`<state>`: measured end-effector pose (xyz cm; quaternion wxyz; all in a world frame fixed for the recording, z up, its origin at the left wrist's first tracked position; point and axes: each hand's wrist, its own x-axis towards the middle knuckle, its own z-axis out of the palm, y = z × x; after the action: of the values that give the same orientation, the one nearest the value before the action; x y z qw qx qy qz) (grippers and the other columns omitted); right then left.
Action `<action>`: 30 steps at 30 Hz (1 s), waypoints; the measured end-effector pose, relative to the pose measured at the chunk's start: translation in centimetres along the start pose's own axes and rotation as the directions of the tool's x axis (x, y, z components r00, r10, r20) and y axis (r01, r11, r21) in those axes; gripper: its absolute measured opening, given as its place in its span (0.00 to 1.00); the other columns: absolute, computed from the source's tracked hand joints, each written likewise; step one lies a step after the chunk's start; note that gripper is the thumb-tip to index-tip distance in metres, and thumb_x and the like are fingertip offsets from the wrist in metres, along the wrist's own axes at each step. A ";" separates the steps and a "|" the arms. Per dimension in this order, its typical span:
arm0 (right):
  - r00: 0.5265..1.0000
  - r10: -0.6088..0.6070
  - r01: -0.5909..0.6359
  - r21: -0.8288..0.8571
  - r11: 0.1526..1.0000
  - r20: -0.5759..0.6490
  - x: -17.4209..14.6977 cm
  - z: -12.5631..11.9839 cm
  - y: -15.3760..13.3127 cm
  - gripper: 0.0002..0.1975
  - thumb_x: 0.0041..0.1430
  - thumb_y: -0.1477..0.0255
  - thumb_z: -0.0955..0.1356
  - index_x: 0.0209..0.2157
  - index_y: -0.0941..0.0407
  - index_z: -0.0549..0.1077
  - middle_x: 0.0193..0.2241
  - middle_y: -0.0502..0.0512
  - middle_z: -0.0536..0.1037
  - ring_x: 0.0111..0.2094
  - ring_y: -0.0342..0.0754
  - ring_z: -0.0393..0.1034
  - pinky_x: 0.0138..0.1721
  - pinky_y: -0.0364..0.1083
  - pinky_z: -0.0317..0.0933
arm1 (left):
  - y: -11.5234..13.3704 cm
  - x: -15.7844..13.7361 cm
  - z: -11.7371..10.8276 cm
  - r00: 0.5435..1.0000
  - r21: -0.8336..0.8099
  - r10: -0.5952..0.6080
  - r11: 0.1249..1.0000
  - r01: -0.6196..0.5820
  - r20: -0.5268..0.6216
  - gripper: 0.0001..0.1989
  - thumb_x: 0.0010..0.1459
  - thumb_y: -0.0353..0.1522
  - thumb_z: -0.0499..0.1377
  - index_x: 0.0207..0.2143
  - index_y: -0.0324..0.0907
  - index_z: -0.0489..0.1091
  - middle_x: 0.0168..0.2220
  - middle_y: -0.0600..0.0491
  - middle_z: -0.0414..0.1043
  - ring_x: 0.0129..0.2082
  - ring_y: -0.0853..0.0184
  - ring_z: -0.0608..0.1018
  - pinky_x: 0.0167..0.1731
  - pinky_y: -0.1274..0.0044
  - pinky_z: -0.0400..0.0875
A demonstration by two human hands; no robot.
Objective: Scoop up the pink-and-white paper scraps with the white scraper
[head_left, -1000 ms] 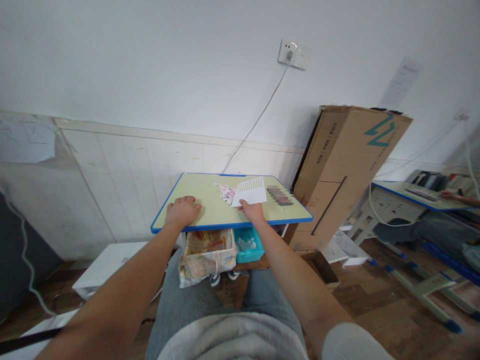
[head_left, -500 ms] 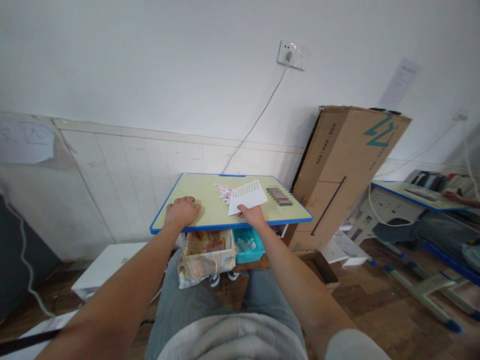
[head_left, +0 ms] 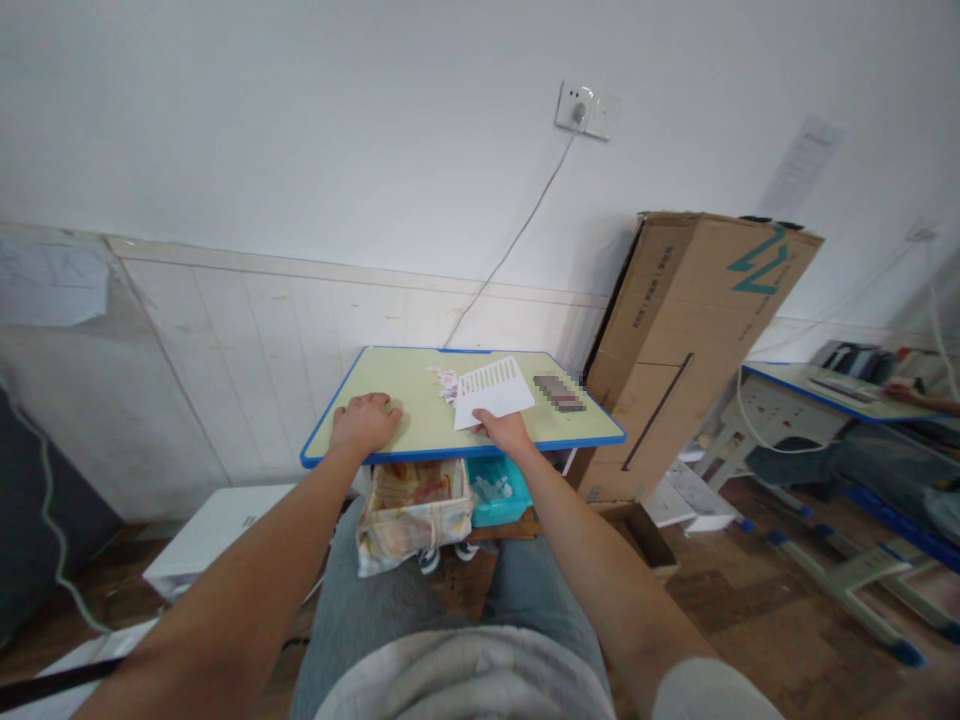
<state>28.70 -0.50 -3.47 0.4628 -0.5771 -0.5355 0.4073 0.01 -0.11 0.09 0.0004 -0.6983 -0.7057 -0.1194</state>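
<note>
On the desk (head_left: pixel 411 372) I see L hand (head_left: pixel 366 422) open, palm-down at left, R hand (head_left: pixel 500 428) gripping white card (head_left: pixel 504 401) nr pinkish bits (head_left: pixel 447 384).

you are sitting in what is looking like a classroom-style workroom: your blue-edged tabletop (head_left: pixel 405 370) is facing a panelled wall (head_left: pixel 300 315), a similar desk (head_left: pixel 787 415) is standing rightward, a tall carton (head_left: pixel 694 335) between them.

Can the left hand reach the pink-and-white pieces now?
Probably yes: the left hand rests on the desk, and nothing visible stands between it and the pink-and-white pieces, though the white card in the right hand may overlap their right edge.
</note>
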 end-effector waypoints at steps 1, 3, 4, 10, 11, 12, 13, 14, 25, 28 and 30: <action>1.000 0.005 -0.005 -0.004 1.000 -0.006 0.0 0.0 0.1 0.19 0.86 0.60 0.81 0.67 0.55 0.85 0.62 0.61 0.89 0.55 0.58 0.89 0.56 0.59 0.89 | 0.0 0.0 0.0 1.000 -0.002 -0.003 1.000 0.003 -0.003 0.37 0.82 0.44 0.48 0.81 0.40 0.78 0.84 0.34 0.75 0.83 0.40 0.77 0.80 0.50 0.71; 1.000 0.014 -0.014 -0.015 1.000 -0.019 0.1 -0.1 0.2 0.19 0.86 0.60 0.80 0.68 0.54 0.84 0.63 0.62 0.88 0.55 0.58 0.89 0.56 0.60 0.89 | 0.0 0.0 0.1 1.000 -0.004 -0.005 1.000 0.005 -0.010 0.36 0.82 0.43 0.49 0.80 0.41 0.79 0.84 0.34 0.76 0.83 0.40 0.77 0.80 0.50 0.72; 1.000 0.018 -0.019 -0.019 1.000 -0.024 0.1 -0.2 0.2 0.20 0.86 0.60 0.81 0.68 0.54 0.84 0.64 0.62 0.88 0.56 0.59 0.89 0.56 0.60 0.88 | 0.0 0.0 0.1 1.000 -0.002 -0.003 1.000 0.003 -0.012 0.36 0.82 0.43 0.49 0.80 0.41 0.79 0.84 0.34 0.77 0.82 0.39 0.77 0.80 0.50 0.72; 1.000 0.022 -0.023 -0.031 0.999 -0.014 -0.2 -0.6 0.3 0.19 0.85 0.61 0.81 0.67 0.55 0.85 0.63 0.61 0.89 0.55 0.59 0.89 0.56 0.59 0.88 | 0.0 -0.1 0.0 1.000 0.015 -0.003 1.000 0.003 -0.002 0.36 0.82 0.44 0.48 0.81 0.41 0.78 0.84 0.35 0.76 0.82 0.40 0.77 0.79 0.51 0.72; 1.000 0.022 -0.022 -0.031 0.999 -0.006 -0.2 -0.6 0.3 0.19 0.85 0.61 0.81 0.67 0.55 0.85 0.62 0.61 0.89 0.53 0.58 0.89 0.54 0.58 0.89 | 0.1 -0.1 -0.1 1.000 0.016 -0.002 1.000 0.002 -0.003 0.37 0.82 0.44 0.48 0.81 0.41 0.78 0.84 0.35 0.76 0.82 0.40 0.77 0.79 0.51 0.72; 1.000 0.023 -0.023 -0.030 0.999 0.001 -0.2 -0.6 0.3 0.18 0.85 0.61 0.81 0.66 0.55 0.85 0.60 0.60 0.89 0.52 0.57 0.90 0.53 0.57 0.89 | 0.1 -0.2 -0.1 1.000 0.016 -0.001 1.000 0.001 -0.004 0.37 0.82 0.44 0.48 0.80 0.41 0.78 0.84 0.35 0.76 0.82 0.40 0.77 0.79 0.50 0.72; 1.000 0.025 -0.025 -0.029 0.999 0.009 -0.2 -0.5 0.3 0.17 0.85 0.61 0.81 0.65 0.55 0.85 0.59 0.59 0.89 0.51 0.56 0.89 0.51 0.56 0.89 | 0.1 -0.2 -0.1 1.000 0.015 0.001 1.000 -0.001 -0.004 0.37 0.82 0.44 0.48 0.80 0.40 0.78 0.84 0.34 0.76 0.82 0.40 0.77 0.79 0.50 0.72; 1.000 0.027 -0.026 -0.028 0.999 0.015 -0.2 -0.5 0.3 0.17 0.85 0.62 0.81 0.65 0.55 0.85 0.58 0.59 0.89 0.50 0.55 0.89 0.51 0.56 0.89 | 0.2 -0.2 -0.2 1.000 0.014 0.002 1.000 -0.002 -0.005 0.37 0.82 0.44 0.48 0.81 0.39 0.78 0.84 0.34 0.76 0.82 0.40 0.77 0.79 0.49 0.72; 1.000 0.010 -0.010 -0.013 1.000 0.016 -0.1 0.0 0.4 0.16 0.86 0.61 0.81 0.64 0.55 0.85 0.58 0.59 0.89 0.50 0.55 0.89 0.51 0.56 0.89 | 0.2 -0.3 -0.1 1.000 0.022 -0.006 1.000 0.006 -0.010 0.36 0.83 0.43 0.49 0.81 0.39 0.79 0.84 0.34 0.76 0.82 0.40 0.78 0.80 0.51 0.73; 1.000 -0.004 0.004 -0.007 1.000 0.018 -0.3 0.0 0.4 0.13 0.86 0.63 0.81 0.60 0.56 0.86 0.52 0.56 0.90 0.44 0.51 0.88 0.45 0.52 0.87 | 0.3 -0.4 -0.2 1.000 0.017 -0.009 1.000 0.009 -0.005 0.37 0.83 0.43 0.48 0.81 0.39 0.78 0.84 0.34 0.76 0.83 0.41 0.77 0.80 0.51 0.72; 1.000 -0.016 0.016 0.003 1.000 0.025 -0.5 -0.1 0.3 0.11 0.86 0.64 0.81 0.56 0.57 0.86 0.48 0.54 0.89 0.40 0.49 0.87 0.42 0.49 0.86 | 0.3 -0.4 -0.3 1.000 0.011 -0.006 1.000 0.006 -0.005 0.37 0.83 0.43 0.48 0.81 0.38 0.78 0.84 0.34 0.76 0.83 0.40 0.77 0.80 0.50 0.72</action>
<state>28.82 -0.99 -3.75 0.4604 -0.5669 -0.5452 0.4116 0.25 -0.58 0.35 0.0056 -0.6958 -0.7086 -0.1174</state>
